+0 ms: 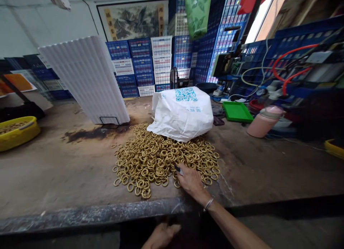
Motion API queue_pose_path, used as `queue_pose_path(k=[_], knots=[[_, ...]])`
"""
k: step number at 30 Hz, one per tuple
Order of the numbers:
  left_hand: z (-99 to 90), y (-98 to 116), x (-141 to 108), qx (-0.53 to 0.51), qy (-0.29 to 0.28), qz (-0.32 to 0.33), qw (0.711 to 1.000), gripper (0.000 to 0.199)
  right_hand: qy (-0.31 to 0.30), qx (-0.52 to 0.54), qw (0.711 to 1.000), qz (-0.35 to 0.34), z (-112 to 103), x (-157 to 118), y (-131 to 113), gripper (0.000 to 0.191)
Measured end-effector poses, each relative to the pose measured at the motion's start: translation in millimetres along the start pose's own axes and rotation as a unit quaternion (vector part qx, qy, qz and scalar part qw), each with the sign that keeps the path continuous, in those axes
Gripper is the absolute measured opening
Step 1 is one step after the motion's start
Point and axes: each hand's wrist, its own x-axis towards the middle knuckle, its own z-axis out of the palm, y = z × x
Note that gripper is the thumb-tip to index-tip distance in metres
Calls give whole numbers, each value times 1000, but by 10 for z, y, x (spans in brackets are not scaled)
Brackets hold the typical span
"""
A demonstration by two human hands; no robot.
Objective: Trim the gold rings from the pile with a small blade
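Observation:
A wide heap of brass-coloured rings (150, 159) is spread over the brown table. At its near right side, my right hand (191, 181) is closed on a small dark object (178, 170), whose tip points at the rings; what it is I cannot make out. A bracelet circles the right wrist. Lower down, in front of the table edge, my left hand (163, 234) is blurred and in shadow, with its finger position unclear. Behind the heap lies a white sack (182, 114) with blue print, its mouth resting against the rings.
A ribbed white panel (87, 78) stands tilted in a black wire holder (109, 122). The yellow basin (20, 134) is at far left. On the right are a green tray (237, 111), a pink bottle (264, 121) and hoses. Stacked crates (141, 64) line the back.

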Motion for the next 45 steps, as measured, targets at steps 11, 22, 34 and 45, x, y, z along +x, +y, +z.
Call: queue_pose_path(k=[11,22,34,45], knots=[[4,637,-345,27,183,215,959,24,-64,359,930,37,-132,-99,-10,5],[-164,596,-20,113,276,326,897,17,-222,577,772,148,-198,-304,-181,12],[-66,644,-63,-236,178,133,946,30,-178,500,845,61,-67,-333,-192,17],[-60,640,-80,-294,197,133,926,30,-113,297,948,-30,-66,-391,-143,15]])
